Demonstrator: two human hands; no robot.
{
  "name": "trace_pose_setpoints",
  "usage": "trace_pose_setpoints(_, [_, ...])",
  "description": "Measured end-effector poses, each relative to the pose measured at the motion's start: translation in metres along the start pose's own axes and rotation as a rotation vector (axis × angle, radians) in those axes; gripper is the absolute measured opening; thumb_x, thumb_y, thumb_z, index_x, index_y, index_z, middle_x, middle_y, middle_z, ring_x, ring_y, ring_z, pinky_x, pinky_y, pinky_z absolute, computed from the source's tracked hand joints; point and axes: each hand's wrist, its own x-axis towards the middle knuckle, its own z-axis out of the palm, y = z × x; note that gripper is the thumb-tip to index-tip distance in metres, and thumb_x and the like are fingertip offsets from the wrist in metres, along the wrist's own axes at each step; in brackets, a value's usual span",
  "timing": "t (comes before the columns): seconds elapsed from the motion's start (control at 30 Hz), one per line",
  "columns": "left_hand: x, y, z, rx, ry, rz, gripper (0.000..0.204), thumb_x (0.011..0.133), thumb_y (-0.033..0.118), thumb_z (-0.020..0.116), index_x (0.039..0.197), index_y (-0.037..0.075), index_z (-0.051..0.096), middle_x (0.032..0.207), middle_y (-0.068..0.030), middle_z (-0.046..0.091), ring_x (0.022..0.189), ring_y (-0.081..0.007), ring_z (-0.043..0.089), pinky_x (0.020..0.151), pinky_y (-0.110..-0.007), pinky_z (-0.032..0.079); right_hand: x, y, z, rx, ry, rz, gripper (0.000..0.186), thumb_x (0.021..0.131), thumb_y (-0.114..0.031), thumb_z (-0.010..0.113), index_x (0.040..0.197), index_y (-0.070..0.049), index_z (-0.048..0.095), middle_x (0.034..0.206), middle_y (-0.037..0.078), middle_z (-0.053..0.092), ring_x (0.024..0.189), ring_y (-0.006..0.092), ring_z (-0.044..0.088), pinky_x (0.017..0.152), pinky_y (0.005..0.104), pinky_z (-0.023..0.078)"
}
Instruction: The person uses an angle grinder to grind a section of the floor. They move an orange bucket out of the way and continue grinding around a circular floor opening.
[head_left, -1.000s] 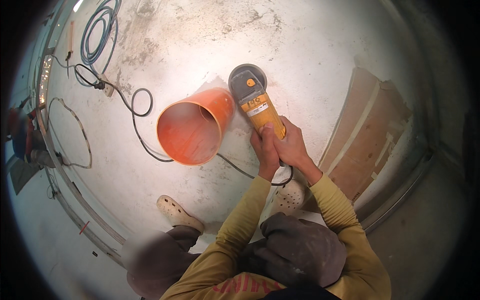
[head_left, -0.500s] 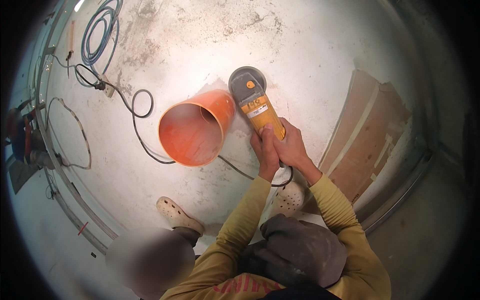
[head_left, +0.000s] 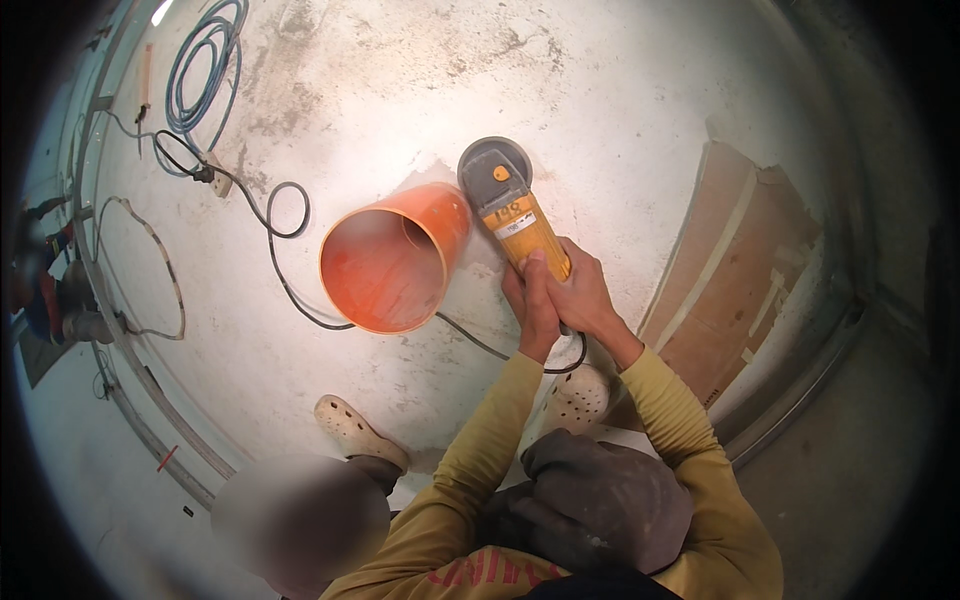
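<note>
Both my hands grip a yellow and grey angle grinder [head_left: 522, 228] by its body. My left hand [head_left: 538, 308] wraps the near side of the handle, thumb up along it. Beside it, my right hand [head_left: 588, 297] closes around the handle's right side. The grinder's round disc [head_left: 513, 150] points away from me, next to the far end of an orange pipe [head_left: 440, 212]. Whether disc and pipe touch I cannot tell. The pipe lies on the floor, its wide open end facing me. A black cord [head_left: 470, 335] runs from the grinder behind the pipe to the left.
A flattened cardboard sheet [head_left: 705, 290] lies to the right. At the far left are a coiled blue hose [head_left: 188, 85] and a white power strip [head_left: 219, 180]. Metal rails [head_left: 150, 380] edge the left side, with a person [head_left: 55, 290] beyond. My clogs [head_left: 352, 428] flank the pipe's near side.
The whole view has shifted very slightly. The person at the left has moved a little; my hands, grinder and pipe keep their places relative to each other.
</note>
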Motion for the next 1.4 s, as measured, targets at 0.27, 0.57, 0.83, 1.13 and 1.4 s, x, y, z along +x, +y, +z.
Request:
trace_pose_setpoints(0.27, [0.000,-0.002,-0.004,0.057,-0.036,0.033,0.042,0.106,0.033,0.057,0.126,-0.004,0.058,0.112,-0.0095,0.063,0.101,-0.0169,0.062,0.088,-0.033,0.052,0.002,0.005,0.002,-0.023,0.007,-0.005,0.053,0.094,-0.040,0.070,0.125,0.003,0.066,0.096,0.029,0.074,0.092,0.0437,0.075,0.081,0.0443,0.058])
trace_pose_setpoints(0.57, [0.001,-0.003,-0.001,0.007,-0.006,0.017,0.040,0.106,0.032,0.058,0.126,-0.003,0.058,0.114,-0.0090,0.062,0.101,-0.0165,0.062,0.087,-0.033,0.052,0.003,0.001,-0.001,-0.021,-0.019,0.011,0.053,0.094,-0.040,0.070,0.125,0.004,0.066,0.098,0.029,0.074,0.094,0.0424,0.075,0.082,0.0437,0.057])
trace_pose_setpoints(0.83, [-0.008,-0.003,-0.007,0.055,-0.016,-0.001,0.039,0.105,0.030,0.060,0.123,-0.005,0.059,0.111,-0.0103,0.064,0.101,-0.0165,0.060,0.087,-0.032,0.051,-0.007,0.007,0.003,-0.006,0.021,0.020,0.051,0.093,-0.039,0.071,0.122,0.003,0.067,0.097,0.029,0.074,0.094,0.0424,0.075,0.083,0.0441,0.057])
trace_pose_setpoints(1.13, [-0.015,-0.003,-0.006,0.096,-0.034,0.049,0.040,0.106,0.032,0.057,0.123,-0.004,0.059,0.110,-0.0085,0.063,0.098,-0.0151,0.062,0.085,-0.031,0.052,-0.014,0.012,0.004,0.003,0.043,-0.015,0.047,0.092,-0.034,0.071,0.121,0.003,0.067,0.097,0.028,0.074,0.094,0.0424,0.075,0.083,0.0435,0.057])
trace_pose_setpoints(1.4, [-0.010,-0.005,-0.005,0.040,-0.010,0.022,0.042,0.105,0.033,0.058,0.123,-0.004,0.060,0.111,-0.0089,0.064,0.099,-0.0158,0.062,0.086,-0.031,0.052,-0.010,0.010,0.004,0.000,0.028,-0.001,0.048,0.093,-0.036,0.071,0.121,0.003,0.067,0.095,0.028,0.074,0.092,0.0404,0.076,0.082,0.0431,0.057])
